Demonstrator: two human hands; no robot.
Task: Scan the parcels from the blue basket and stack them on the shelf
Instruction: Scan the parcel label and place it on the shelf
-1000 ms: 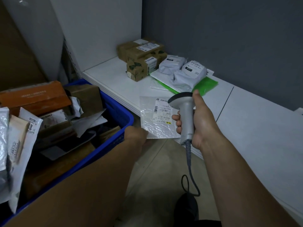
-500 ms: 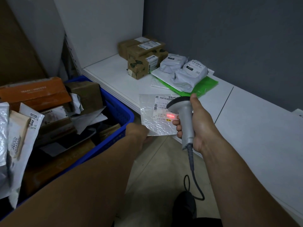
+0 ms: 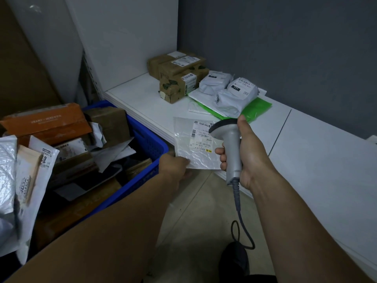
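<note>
My left hand (image 3: 173,166) pinches the near corner of a flat clear plastic parcel (image 3: 191,148) with a white label, held level in front of the shelf edge. My right hand (image 3: 246,152) grips a grey handheld scanner (image 3: 230,146), its head pointing at the label; its cable hangs down to the floor. The blue basket (image 3: 146,144) at left is full of boxes and mailers. On the white shelf (image 3: 306,156) lie brown cardboard boxes (image 3: 177,76), white poly mailers (image 3: 230,92) and a green flat bag (image 3: 257,109).
An orange box (image 3: 47,123) and bubble mailers (image 3: 20,176) fill the basket's left side. A grey wall backs the shelf and a white panel stands at its left end. Tiled floor lies between basket and shelf, with my shoe (image 3: 234,260) below.
The red scan light seen on the label half a second ago is off. The parcel and scanner have shifted slightly toward the shelf.
</note>
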